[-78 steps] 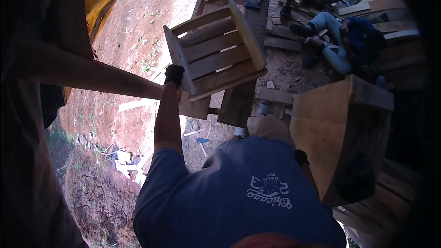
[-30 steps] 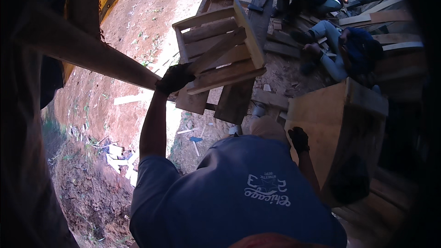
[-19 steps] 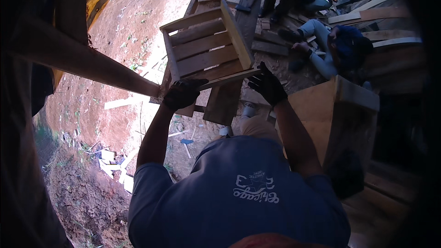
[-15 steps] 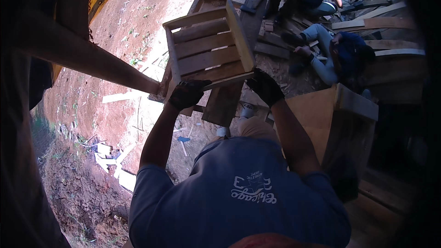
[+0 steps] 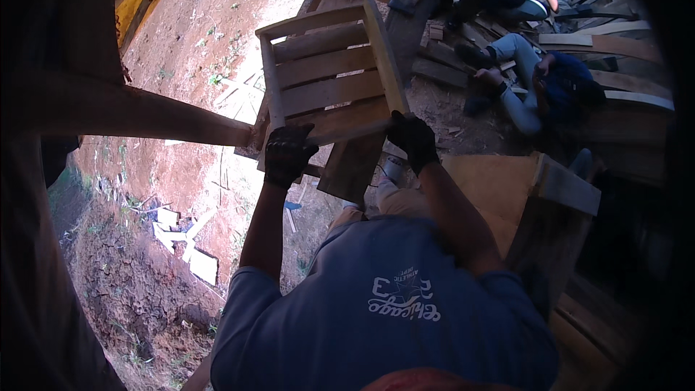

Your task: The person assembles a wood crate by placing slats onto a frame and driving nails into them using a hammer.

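Change: both gloved hands now clamp the near edge of the slatted wooden crate [image 5: 329, 76]; a couple of seconds ago only the left held it while the right stayed down by the plywood box, and the crate has since tipped so its slats face up at the camera.
Crate position: held up at arm's length in front of the person, above the dirt slope, near edge lowest, far edge tilted away toward the timber pile.
Left hand [image 5: 286, 156]: black glove, grip pressed together around the crate's lower left corner, fingers curled over the bottom slat.
Right hand [image 5: 413, 137]: black glove, grip pressed together on the crate's lower right corner, where the side board meets the bottom slat.
Arms: both bare forearms rise from a blue t-shirt [image 5: 384, 311] with pale print on it.
Beam: a thick wooden beam [image 5: 137, 112] comes in from the left, its end just beside the crate's left corner; I cannot tell if they touch.
Plywood box: a large plywood box [image 5: 528, 203] stands just right of the person, below the right forearm.
Ground: reddish dirt slope [image 5: 195, 36] below left, with pale scraps [image 5: 181, 235] scattered lower down.
Others: a seated person in grey trousers and a dark top [image 5: 539, 80] among loose planks at upper right, well apart from the crate.
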Demonstrator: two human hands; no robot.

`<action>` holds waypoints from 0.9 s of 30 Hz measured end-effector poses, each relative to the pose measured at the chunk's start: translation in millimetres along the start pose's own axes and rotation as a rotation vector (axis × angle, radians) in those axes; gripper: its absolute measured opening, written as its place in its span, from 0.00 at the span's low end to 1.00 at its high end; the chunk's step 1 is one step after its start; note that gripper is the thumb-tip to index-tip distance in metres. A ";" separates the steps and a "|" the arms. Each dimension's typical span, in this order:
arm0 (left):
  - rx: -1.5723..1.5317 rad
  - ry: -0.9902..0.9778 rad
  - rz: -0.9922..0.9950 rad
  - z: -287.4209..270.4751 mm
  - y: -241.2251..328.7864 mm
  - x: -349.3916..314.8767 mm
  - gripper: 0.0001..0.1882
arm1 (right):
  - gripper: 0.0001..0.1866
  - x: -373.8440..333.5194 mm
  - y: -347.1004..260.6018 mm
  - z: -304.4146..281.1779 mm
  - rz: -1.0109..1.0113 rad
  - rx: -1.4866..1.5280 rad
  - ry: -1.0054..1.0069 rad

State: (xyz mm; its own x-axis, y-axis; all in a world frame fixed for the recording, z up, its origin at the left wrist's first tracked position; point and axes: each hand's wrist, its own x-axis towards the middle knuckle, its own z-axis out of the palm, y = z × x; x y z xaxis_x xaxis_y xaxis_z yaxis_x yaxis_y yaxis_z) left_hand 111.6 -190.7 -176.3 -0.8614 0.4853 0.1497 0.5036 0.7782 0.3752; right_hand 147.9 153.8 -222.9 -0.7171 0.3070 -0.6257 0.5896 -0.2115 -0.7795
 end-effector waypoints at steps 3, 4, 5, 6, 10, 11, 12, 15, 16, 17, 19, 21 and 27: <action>-0.078 0.249 -0.311 -11.7 -3.3 -25.2 0.44 | 0.21 8.7 5.1 11.7 0.045 0.171 -0.032; -0.133 0.310 -0.471 -5.8 -11.2 -41.4 0.46 | 0.22 7.8 4.5 12.8 0.050 0.180 -0.049; -0.209 0.350 -0.642 6.9 -20.3 -64.4 0.48 | 0.22 4.9 3.2 11.2 0.056 0.178 -0.068; -0.323 0.350 -0.780 23.4 -33.4 -85.8 0.47 | 0.23 3.0 0.7 9.4 0.060 0.178 -0.085; -0.583 0.360 -0.995 80.5 -64.0 -145.5 0.40 | 0.23 6.7 -3.8 5.8 0.078 0.154 -0.177; -0.628 0.371 -0.962 81.8 -59.5 -146.4 0.39 | 0.24 9.7 1.6 2.6 0.095 0.238 -0.183; -0.673 0.383 -0.926 78.7 -53.2 -141.3 0.38 | 0.25 16.2 9.3 -1.1 0.112 0.322 -0.185; -0.871 0.402 -0.941 72.6 -27.6 -122.0 0.38 | 0.30 41.8 28.5 -13.1 0.280 0.670 -0.247; -0.922 0.390 -0.954 75.7 -20.9 -115.0 0.38 | 0.31 48.0 29.2 -16.8 0.358 0.800 -0.272; -0.811 0.375 -0.916 82.0 -14.8 -109.6 0.38 | 0.35 47.0 29.2 -22.0 0.411 0.940 -0.357; -0.695 0.382 -0.881 81.9 1.7 -94.6 0.41 | 0.36 44.6 23.9 -23.4 0.470 1.003 -0.440; -0.612 0.498 -0.847 96.5 6.1 -89.8 0.42 | 0.36 39.3 20.0 -22.2 0.452 0.976 -0.445; -0.495 0.549 -0.787 87.8 -3.6 -77.0 0.40 | 0.32 21.7 7.9 -9.4 0.307 0.787 -0.405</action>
State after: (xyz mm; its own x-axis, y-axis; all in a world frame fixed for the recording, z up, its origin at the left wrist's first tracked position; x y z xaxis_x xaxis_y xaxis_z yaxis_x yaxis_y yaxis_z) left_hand 181.9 -195.9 -269.5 -0.9053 -0.4220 0.0482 -0.1810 0.4860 0.8550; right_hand 140.5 167.6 -242.3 -0.7339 -0.1821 -0.6544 0.4600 -0.8421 -0.2815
